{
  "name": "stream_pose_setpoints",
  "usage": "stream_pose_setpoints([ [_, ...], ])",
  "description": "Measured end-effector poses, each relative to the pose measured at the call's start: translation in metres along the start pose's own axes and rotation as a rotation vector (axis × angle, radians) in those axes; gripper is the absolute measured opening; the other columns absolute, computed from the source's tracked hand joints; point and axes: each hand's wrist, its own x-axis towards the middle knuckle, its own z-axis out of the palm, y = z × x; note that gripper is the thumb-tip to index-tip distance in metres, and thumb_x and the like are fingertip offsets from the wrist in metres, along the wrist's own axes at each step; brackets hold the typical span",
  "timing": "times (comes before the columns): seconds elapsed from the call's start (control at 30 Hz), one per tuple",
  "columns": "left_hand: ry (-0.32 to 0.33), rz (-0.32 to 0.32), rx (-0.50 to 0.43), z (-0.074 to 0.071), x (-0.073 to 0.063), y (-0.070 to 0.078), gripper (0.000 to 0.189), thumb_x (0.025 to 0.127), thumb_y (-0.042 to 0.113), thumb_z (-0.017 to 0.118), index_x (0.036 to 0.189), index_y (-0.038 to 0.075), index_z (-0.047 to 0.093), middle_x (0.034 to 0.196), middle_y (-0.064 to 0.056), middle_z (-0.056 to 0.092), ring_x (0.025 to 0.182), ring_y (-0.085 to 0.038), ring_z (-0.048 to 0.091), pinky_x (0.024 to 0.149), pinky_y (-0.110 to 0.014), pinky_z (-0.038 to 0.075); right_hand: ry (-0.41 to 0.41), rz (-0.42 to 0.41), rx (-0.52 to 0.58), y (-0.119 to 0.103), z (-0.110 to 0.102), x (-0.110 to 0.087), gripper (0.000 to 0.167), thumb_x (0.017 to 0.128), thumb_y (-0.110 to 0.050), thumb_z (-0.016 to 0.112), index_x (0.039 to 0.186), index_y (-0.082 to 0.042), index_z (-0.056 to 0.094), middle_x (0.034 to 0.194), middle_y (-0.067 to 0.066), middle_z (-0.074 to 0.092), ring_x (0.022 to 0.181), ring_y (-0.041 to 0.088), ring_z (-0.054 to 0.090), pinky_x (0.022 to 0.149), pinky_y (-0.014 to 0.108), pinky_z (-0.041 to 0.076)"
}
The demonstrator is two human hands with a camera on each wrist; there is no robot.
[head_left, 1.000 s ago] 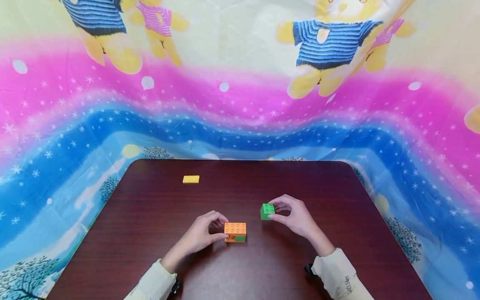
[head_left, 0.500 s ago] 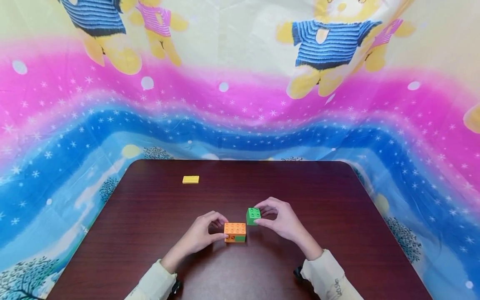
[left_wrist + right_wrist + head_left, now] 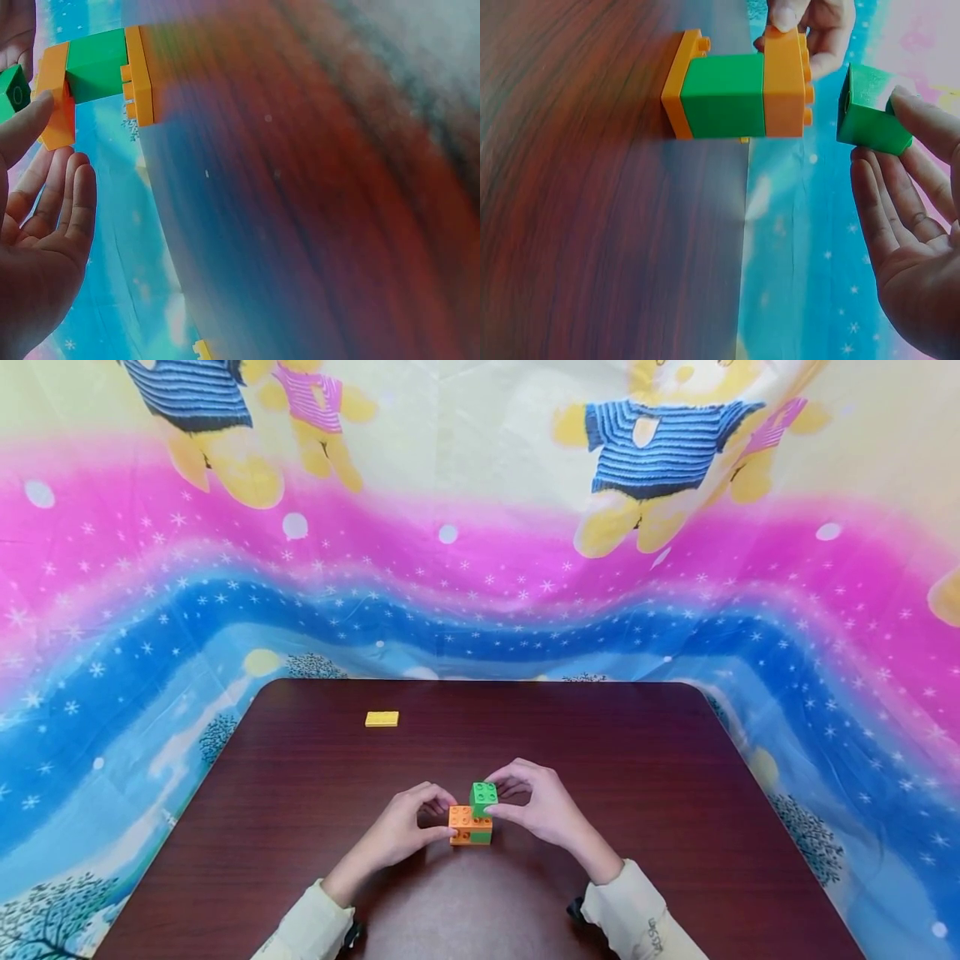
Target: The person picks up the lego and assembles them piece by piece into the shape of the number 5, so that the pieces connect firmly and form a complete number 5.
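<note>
A small stack stands on the table: an orange plate [image 3: 676, 94] at the bottom, a green brick [image 3: 724, 96] on one end of it, and an orange brick [image 3: 784, 90] with studs on top. My left hand [image 3: 405, 822] pinches the left end of the orange brick between thumb and fingers. My right hand [image 3: 543, 802] pinches a second green brick [image 3: 483, 796], square with studs up. In the right wrist view a gap shows between this green brick [image 3: 871, 109] and the studs of the orange brick; it is held over the stack's right end.
A flat yellow plate [image 3: 382, 718] lies toward the back left of the dark wooden table [image 3: 600, 718]. A patterned cloth [image 3: 480, 568] with bears hangs behind and around the table. A black band [image 3: 575, 910] shows at the right sleeve.
My right hand has carried the green brick leftward, from right of the stack to over the orange brick. The left hand and the stack have stayed put.
</note>
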Motion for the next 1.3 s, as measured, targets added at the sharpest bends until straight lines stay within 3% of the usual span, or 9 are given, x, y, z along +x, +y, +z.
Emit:
stream_pose_setpoints([
  [0.37, 0.001, -0.009, -0.010, 0.001, 0.000, -0.002, 0.031, 0.085, 0.020, 0.087, 0.110, 0.016, 0.070, 0.103, 0.002, 0.067, 0.095, -0.014, 0.067, 0.088, -0.031, 0.059, -0.025, 0.011, 0.033, -0.002, 0.015, 0.005, 0.036, 0.081, -0.019, 0.090, 0.113, -0.024, 0.075, 0.101, -0.010, 0.067, 0.095, 0.018, 0.071, 0.087, 0.041, 0.061],
  [0.63, -0.005, -0.030, -0.010, 0.000, 0.000, -0.001, 0.031, 0.085, 0.021, 0.087, 0.110, 0.017, 0.069, 0.103, 0.001, 0.067, 0.095, -0.014, 0.067, 0.088, -0.032, 0.059, -0.026, -0.008, 0.014, -0.002, 0.022, 0.007, 0.034, 0.082, -0.021, 0.090, 0.112, -0.023, 0.075, 0.101, -0.010, 0.068, 0.095, 0.020, 0.071, 0.085, 0.035, 0.061],
  [0.8, -0.002, -0.023, -0.010, 0.000, 0.001, 0.000, 0.031, 0.084, 0.020, 0.088, 0.109, 0.016, 0.069, 0.102, 0.001, 0.067, 0.094, -0.014, 0.068, 0.086, -0.030, 0.059, -0.025, -0.013, 0.007, -0.002, 0.025, 0.008, 0.035, 0.081, -0.022, 0.090, 0.112, -0.021, 0.075, 0.101, -0.008, 0.068, 0.095, 0.022, 0.071, 0.085, 0.039, 0.062],
  [1.0, 0.004, -0.011, -0.007, 0.000, 0.001, 0.000, 0.031, 0.083, 0.018, 0.088, 0.107, 0.016, 0.068, 0.100, 0.003, 0.066, 0.093, -0.013, 0.067, 0.085, -0.029, 0.059, -0.026, 0.004, -0.008, 0.000, 0.029, 0.009, 0.036, 0.080, -0.022, 0.091, 0.112, -0.022, 0.075, 0.100, -0.011, 0.067, 0.095, 0.020, 0.071, 0.085, 0.032, 0.061],
  [1.3, 0.001, -0.029, -0.001, 0.000, 0.000, 0.000, 0.031, 0.083, 0.017, 0.088, 0.106, 0.018, 0.067, 0.100, 0.005, 0.065, 0.093, -0.011, 0.067, 0.086, -0.028, 0.058, -0.012, -0.020, 0.018, 0.001, 0.032, 0.009, 0.034, 0.081, -0.025, 0.091, 0.111, -0.022, 0.075, 0.099, -0.009, 0.068, 0.093, 0.017, 0.070, 0.083, 0.037, 0.062],
])
